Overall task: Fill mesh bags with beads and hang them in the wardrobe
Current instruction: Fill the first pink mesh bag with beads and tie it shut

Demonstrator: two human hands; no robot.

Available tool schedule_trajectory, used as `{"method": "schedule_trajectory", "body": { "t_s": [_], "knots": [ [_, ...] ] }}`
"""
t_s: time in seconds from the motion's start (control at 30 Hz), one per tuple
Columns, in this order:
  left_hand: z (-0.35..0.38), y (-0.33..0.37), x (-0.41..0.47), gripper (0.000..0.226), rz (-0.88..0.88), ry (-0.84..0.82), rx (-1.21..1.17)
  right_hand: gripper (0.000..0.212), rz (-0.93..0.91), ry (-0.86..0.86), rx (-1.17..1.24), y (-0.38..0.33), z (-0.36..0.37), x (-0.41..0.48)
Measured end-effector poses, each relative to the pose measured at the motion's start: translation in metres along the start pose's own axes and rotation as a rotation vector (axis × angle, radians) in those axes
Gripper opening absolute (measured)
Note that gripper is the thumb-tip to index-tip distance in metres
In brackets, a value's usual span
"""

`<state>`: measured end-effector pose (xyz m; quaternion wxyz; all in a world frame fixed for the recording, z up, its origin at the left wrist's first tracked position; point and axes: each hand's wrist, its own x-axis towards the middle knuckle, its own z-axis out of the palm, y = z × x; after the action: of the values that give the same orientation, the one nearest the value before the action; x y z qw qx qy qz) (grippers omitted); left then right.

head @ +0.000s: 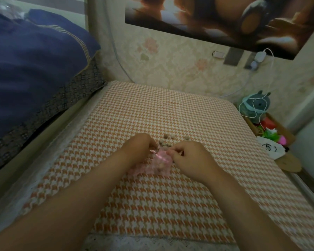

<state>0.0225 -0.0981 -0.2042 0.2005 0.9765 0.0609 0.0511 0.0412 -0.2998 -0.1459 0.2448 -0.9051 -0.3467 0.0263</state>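
A pink mesh bag lies on the orange-and-white houndstooth table cover, with tan beads showing through its mesh. My left hand pinches the bag's left top edge. My right hand pinches the bag's right top edge with curled fingers; whether a bead is between them I cannot tell. Several loose tan beads lie on the cover just beyond both hands.
A bed with a dark blue quilt runs along the left. A wallpapered wall stands behind the table. At the right, a grey plush toy with a white cable sits above a box of colourful items.
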Motion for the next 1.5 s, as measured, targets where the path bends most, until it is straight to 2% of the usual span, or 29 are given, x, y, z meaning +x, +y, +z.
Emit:
{"method": "schedule_trajectory", "body": {
  "t_s": [0.07, 0.23, 0.33, 0.43, 0.63, 0.73, 0.93, 1.13, 1.4, 1.5],
  "knots": [
    [0.001, -0.003, 0.003, 0.023, -0.016, 0.033, -0.021, 0.033, -0.001, 0.001, -0.004, 0.002, 0.001, 0.001],
    [-0.013, 0.001, -0.008, 0.021, -0.065, 0.149, -0.251, 0.03, 0.01, -0.01, 0.004, 0.0, 0.0, -0.001],
    [-0.033, 0.021, -0.018, 0.011, -0.002, 0.281, -0.372, 0.032, 0.025, -0.027, -0.006, -0.001, -0.001, -0.002],
    [-0.046, 0.042, -0.034, 0.007, 0.078, 0.253, -0.482, 0.03, 0.027, -0.04, -0.003, -0.003, -0.003, -0.004],
    [-0.045, 0.05, -0.052, 0.002, 0.141, 0.045, -0.348, 0.024, 0.06, -0.052, -0.008, -0.005, -0.008, -0.01],
    [-0.043, 0.049, -0.052, 0.011, 0.127, -0.002, -0.312, 0.025, 0.081, -0.074, 0.011, -0.005, -0.007, -0.011],
    [-0.045, 0.053, -0.049, 0.015, 0.113, 0.024, -0.276, 0.026, 0.076, -0.065, 0.044, -0.003, -0.014, -0.014],
    [-0.044, 0.049, -0.036, 0.015, 0.027, 0.16, -0.292, 0.024, 0.099, -0.008, 0.044, 0.011, -0.022, -0.017],
    [-0.003, 0.039, -0.022, 0.022, 0.022, 0.033, -0.123, 0.026, 0.118, -0.019, 0.039, 0.025, -0.019, -0.02],
    [0.006, 0.038, -0.016, 0.03, 0.025, 0.036, -0.028, 0.025, 0.116, -0.018, 0.033, 0.027, -0.018, -0.017]
  ]
}}
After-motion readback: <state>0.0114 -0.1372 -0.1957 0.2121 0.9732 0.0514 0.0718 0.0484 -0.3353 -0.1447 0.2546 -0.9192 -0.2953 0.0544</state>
